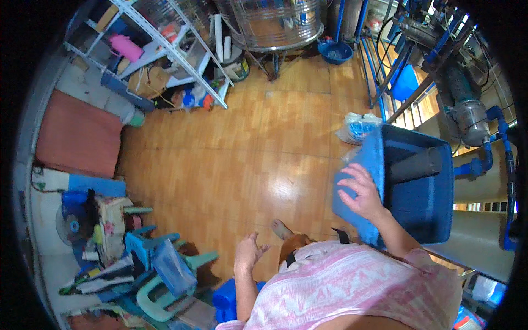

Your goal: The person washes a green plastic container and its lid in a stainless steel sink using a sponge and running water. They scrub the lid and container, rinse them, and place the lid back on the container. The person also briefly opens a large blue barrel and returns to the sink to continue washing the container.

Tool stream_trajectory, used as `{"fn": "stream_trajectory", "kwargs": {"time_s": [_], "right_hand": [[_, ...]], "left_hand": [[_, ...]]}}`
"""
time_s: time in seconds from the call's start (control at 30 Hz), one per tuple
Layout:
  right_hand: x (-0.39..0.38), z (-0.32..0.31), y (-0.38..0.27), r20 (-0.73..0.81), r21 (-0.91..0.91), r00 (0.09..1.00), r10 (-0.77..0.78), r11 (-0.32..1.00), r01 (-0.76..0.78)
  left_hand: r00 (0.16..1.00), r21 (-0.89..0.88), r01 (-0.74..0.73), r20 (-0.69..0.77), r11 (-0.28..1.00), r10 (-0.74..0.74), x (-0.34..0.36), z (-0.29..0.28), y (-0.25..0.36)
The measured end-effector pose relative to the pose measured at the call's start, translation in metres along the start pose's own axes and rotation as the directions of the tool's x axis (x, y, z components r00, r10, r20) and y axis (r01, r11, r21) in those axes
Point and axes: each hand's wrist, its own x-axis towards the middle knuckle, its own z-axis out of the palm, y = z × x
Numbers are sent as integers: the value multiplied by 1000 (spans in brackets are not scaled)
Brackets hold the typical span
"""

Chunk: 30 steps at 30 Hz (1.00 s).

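Observation:
A tall blue plastic bin point(357, 206) stands at my right, with a grey cylinder point(415, 165) lying inside its opening. My right hand point(360, 192) is in front of the bin's near-left wall, fingers spread and curved. Whether the fingertips touch the wall, I cannot tell. My left hand point(250, 251) hangs over the floor in front of my body, its fingers apart and nothing in them. Below that forearm is a blue plastic container point(224, 300), partly hidden.
A wood-patterned floor point(220, 159) spreads ahead. White metal shelves point(187, 52) and a large shiny metal tank point(269, 25) stand at the back. Stacked plastic stools point(157, 294) crowd the lower left. Blue pipes point(509, 181) line the right. A plastic-wrapped pack point(357, 129) sits beyond the bin.

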Motion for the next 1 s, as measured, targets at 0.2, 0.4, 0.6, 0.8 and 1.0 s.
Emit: {"fn": "stream_trajectory", "kwargs": {"time_s": [0.2,0.4,0.6,0.8,1.0], "right_hand": [[96,139,-80,212,133,956,-204,975,178],[191,211,-120,515,108,835,-194,981,162],[318,289,-127,512,-86,854,-89,984,154],[496,458,-192,609,125,682,-406,898,422],[607,627,-337,593,456,249,-766,574,680]], "left_hand": [[998,77,57,-32,995,-54,34,-93,-128],[955,26,-88,-283,996,92,83,-197,-205],[877,-73,-266,-433,961,210,146,-274,-269],[947,-136,295,-86,946,-308,195,-317,-405],[850,-172,163,-475,972,-227,218,-280,-576]]}}
